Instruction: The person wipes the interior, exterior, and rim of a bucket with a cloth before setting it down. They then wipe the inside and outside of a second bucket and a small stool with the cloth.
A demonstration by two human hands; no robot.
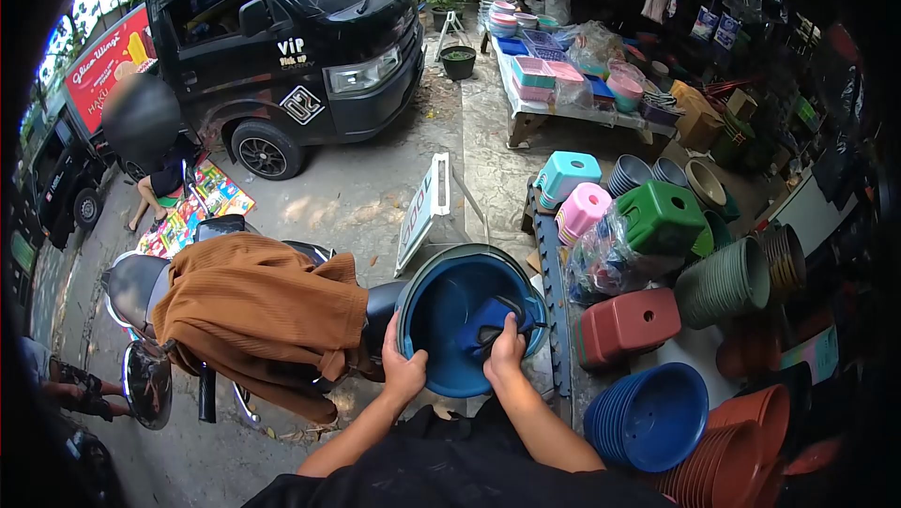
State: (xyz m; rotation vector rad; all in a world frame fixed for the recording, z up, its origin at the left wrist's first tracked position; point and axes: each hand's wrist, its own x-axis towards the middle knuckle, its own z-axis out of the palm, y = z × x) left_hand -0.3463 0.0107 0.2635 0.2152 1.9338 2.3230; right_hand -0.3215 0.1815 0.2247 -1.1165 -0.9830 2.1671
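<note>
Basin [436, 288] sits directly before you, your left hand [405, 374] on its left rim and your right hand [507, 353] inside its right side, on a cloth [493, 318]. To your left stands a motorbike [136, 283] with a garment [258, 297] draped over it; beyond the basin, a sign board [424, 212], then a truck [305, 48] farther off and to the left. To your right: stools [662, 217] and stacked pots [648, 419], the pots nearer you, with a goods-laden table [519, 128] behind the stools.
</note>
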